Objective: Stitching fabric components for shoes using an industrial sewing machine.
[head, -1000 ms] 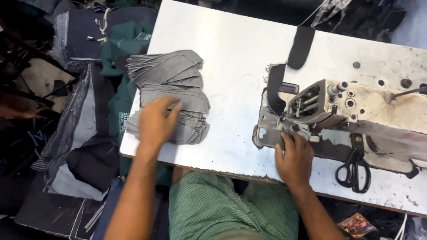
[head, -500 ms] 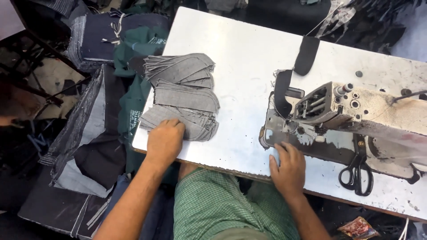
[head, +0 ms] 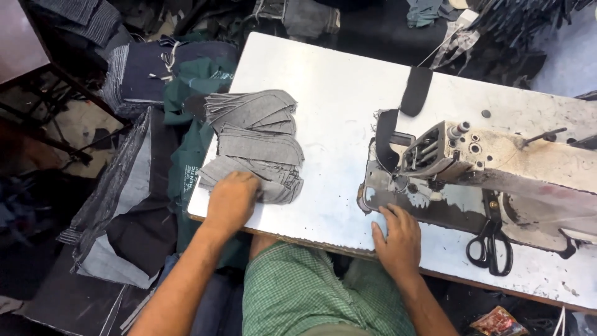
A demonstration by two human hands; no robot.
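While the left hand (head: 231, 198) lies palm-down on the near end of the stack of grey denim pieces (head: 258, 144), fingers curled over the lowest piece, I cannot tell if it pinches the cloth or only presses it. Stack sits on the white table (head: 329, 87), well left of the sewing machine (head: 497, 158), near the table's left edge. Right hand (head: 398, 236) lies flat and open, holding nothing, on the table's front edge just before the machine's needle plate. Counts: one stack, pieces fanned and overlapping, exact number unclear; one sewing machine; one pair of black scissors (head: 491, 246) below the machine arm; one black strap (head: 398, 121) running from the machine head back across the table. Versus half a second ago: left hand in the same spot on the stack, right hand slid slightly nearer the table edge.
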